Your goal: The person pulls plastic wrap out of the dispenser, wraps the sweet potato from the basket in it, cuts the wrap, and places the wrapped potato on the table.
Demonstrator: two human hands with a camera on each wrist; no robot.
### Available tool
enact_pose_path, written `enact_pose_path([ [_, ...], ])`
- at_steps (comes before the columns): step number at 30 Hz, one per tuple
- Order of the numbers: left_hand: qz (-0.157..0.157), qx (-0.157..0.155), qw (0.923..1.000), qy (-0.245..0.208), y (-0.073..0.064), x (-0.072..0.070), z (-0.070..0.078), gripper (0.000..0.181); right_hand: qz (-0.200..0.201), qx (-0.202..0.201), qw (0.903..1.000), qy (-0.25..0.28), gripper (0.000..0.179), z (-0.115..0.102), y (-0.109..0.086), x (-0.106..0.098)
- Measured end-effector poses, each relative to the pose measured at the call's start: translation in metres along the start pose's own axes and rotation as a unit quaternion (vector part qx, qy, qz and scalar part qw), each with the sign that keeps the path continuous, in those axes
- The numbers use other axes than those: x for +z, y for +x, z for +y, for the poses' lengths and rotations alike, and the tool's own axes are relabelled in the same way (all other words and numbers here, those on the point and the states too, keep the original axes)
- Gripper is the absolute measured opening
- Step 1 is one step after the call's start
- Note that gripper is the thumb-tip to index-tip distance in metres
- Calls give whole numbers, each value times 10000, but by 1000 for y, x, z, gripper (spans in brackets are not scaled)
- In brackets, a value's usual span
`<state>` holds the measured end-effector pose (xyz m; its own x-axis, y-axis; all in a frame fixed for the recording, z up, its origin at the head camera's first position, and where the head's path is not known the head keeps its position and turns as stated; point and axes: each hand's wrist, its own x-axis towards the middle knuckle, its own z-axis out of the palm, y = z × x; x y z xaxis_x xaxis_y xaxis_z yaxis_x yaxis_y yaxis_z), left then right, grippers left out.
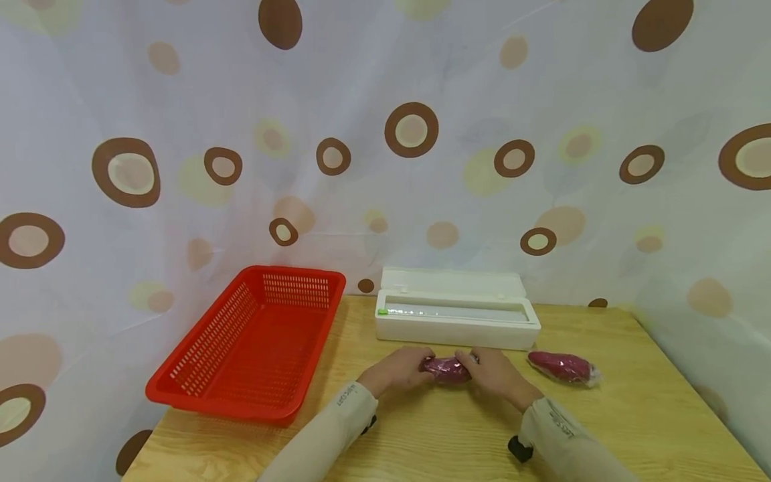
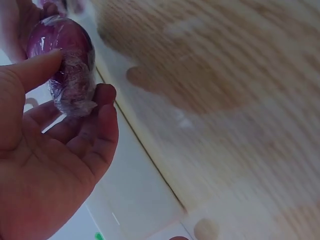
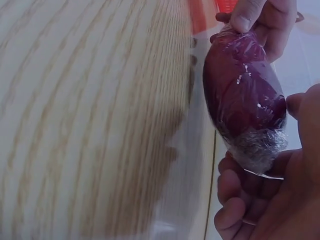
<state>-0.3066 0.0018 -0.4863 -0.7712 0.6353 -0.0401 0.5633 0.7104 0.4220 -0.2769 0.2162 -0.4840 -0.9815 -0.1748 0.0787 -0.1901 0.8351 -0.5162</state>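
A purple-red sweet potato [image 1: 447, 369] wrapped in clear cling film is held between both hands above the wooden table. My left hand [image 1: 402, 369] grips its left end, with the thumb [image 2: 42, 70] on top and curled fingers beneath. At the other end my right hand [image 1: 495, 375] holds it between thumb and curled fingers. Bunched film [image 3: 257, 150] gathers at the end in the right hand. Behind the hands stands a white cling film dispenser [image 1: 458, 331], its lid [image 1: 452, 281] raised. A second wrapped sweet potato [image 1: 561, 367] lies right of the right hand.
A red plastic basket [image 1: 241, 406] with slotted walls stands on the left of the table [image 1: 446, 442]. A small green piece [image 1: 383, 312] sits at the dispenser's left end. The patterned curtain [image 1: 361, 80] hangs close behind the table's back edge.
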Motion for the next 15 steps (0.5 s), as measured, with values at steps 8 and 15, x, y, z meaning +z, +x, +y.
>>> enact_pose_path([
  [8,-6,-107,9999,24,-5,-2,-4,50,-191,178,9991,-340,51,3,1,-1],
  [15,187,-637,9974,-286,-19,-13,-7,59,139,-31,9968,-786,60,3,-8,-14],
])
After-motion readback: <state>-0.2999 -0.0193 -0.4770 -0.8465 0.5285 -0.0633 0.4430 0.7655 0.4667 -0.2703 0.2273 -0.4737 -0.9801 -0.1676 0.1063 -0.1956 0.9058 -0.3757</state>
